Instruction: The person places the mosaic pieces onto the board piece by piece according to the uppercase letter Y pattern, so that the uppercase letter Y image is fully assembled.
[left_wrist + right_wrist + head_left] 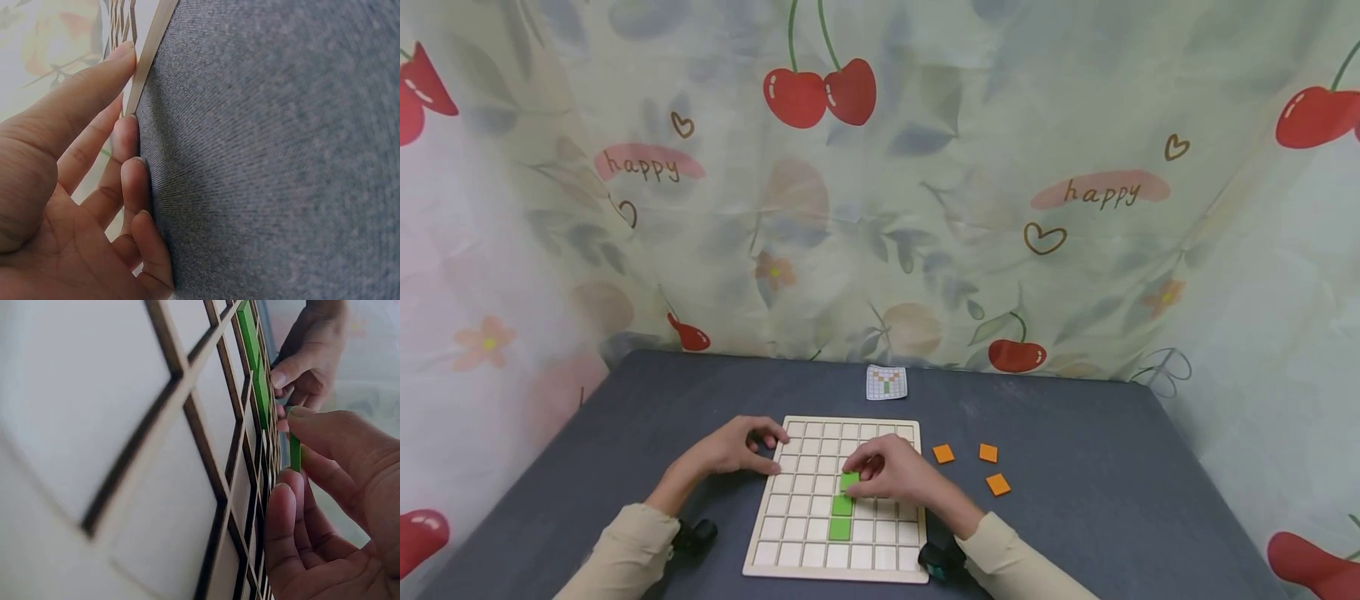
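Observation:
A pale grid board (836, 573) with square cells lies on the dark cloth. My right hand (891, 473) pinches a green square tile (295, 450) between thumb and fingers, just over the board; in the right wrist view the tile stands edge-on, apart from the grid. Below it in the head view, two green tiles (840, 529) sit in neighbouring cells of one column. My left hand (730, 448) rests at the board's left edge, thumb and fingertips spread along the rim (145, 62), fingers loosely bent.
Three orange square tiles (997, 484) lie on the cloth right of the board. Beyond the board is a small card (887, 382) printed with a coloured grid pattern. A patterned curtain (925, 208) hangs behind and beside the table.

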A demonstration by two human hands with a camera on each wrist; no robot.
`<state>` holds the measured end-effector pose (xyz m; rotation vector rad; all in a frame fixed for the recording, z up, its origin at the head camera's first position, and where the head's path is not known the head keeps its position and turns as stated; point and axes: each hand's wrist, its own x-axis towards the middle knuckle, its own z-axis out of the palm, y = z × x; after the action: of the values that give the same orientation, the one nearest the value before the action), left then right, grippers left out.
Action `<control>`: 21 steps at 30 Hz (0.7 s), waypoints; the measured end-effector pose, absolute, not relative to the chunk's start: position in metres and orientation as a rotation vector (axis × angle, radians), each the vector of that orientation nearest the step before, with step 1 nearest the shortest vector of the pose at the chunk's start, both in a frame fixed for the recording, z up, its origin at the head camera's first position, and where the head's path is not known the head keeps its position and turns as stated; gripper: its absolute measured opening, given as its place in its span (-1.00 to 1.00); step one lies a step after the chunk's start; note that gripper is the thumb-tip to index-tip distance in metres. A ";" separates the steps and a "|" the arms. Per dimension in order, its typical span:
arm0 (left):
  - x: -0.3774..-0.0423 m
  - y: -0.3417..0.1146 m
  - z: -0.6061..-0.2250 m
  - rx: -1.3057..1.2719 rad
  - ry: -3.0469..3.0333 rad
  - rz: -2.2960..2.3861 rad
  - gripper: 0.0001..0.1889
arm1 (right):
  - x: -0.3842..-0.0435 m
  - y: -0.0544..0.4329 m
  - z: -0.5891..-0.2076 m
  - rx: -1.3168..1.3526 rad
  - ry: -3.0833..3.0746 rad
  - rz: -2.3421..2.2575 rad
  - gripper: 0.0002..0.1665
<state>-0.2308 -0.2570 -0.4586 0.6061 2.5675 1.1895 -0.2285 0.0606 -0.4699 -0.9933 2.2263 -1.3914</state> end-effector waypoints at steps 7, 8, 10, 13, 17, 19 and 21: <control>-0.231 -0.256 -0.458 0.613 2.567 1.192 -0.62 | -0.229 0.059 -0.469 -0.997 2.225 -1.374 -0.74; -0.231 -0.256 -0.458 0.613 2.566 1.192 -0.62 | -0.229 0.058 -0.469 -0.992 2.225 -1.372 -0.74; -0.231 -0.256 -0.458 0.613 2.565 1.194 -0.62 | -0.229 0.058 -0.469 -0.977 2.230 -1.366 -0.75; -0.233 -0.257 -0.460 0.612 2.563 1.195 -0.62 | -0.228 0.057 -0.468 -0.961 2.248 -1.350 -0.76; -0.234 -0.258 -0.463 0.610 2.562 1.195 -0.62 | -0.227 0.055 -0.467 -0.950 2.265 -1.334 -0.76; -0.235 -0.259 -0.463 0.611 2.560 1.196 -0.61 | -0.226 0.053 -0.467 -0.944 2.269 -1.333 -0.77; -0.235 -0.259 -0.464 0.610 2.558 1.197 -0.61 | -0.226 0.053 -0.467 -0.942 2.278 -1.329 -0.77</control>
<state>-0.2346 -0.2587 -0.4638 0.6103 2.5583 1.1970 -0.2262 0.0526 -0.4671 -0.9418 2.2780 -1.3287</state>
